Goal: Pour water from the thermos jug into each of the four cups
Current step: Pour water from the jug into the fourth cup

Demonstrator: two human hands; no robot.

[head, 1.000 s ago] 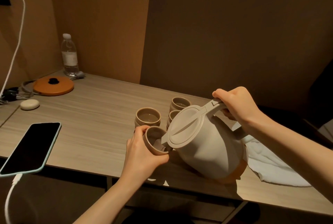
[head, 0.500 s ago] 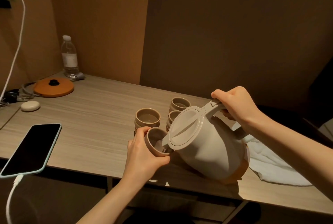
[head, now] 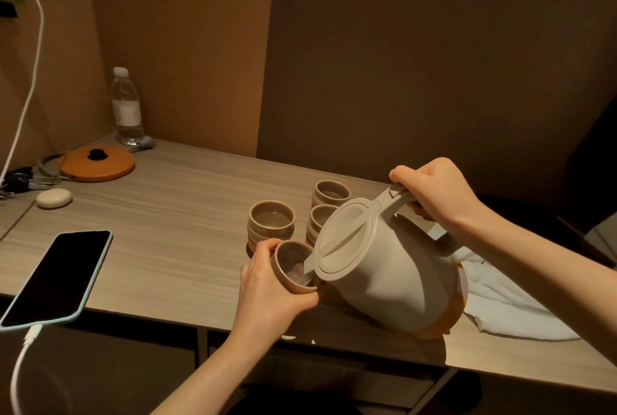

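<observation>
A beige thermos jug (head: 394,277) with an orange base is tipped to the left, its spout over a brown cup (head: 291,267). My right hand (head: 434,192) grips the jug's handle. My left hand (head: 270,284) holds that cup, tilted toward the spout, just above the table's front edge; water shows inside it. Three more brown cups stand on the table behind: one at the left (head: 272,221), one at the back (head: 330,192), and one (head: 319,217) partly hidden by the jug's lid.
A phone (head: 56,276) on a white cable lies at the left of the wooden table (head: 167,234). Farther back are an orange lid (head: 98,164), a water bottle (head: 127,107) and a small white case (head: 54,198). A white cloth (head: 510,308) lies to the right of the jug.
The jug has tipped a little further over the held cup, and water now shows in that cup. Both hands keep their hold.
</observation>
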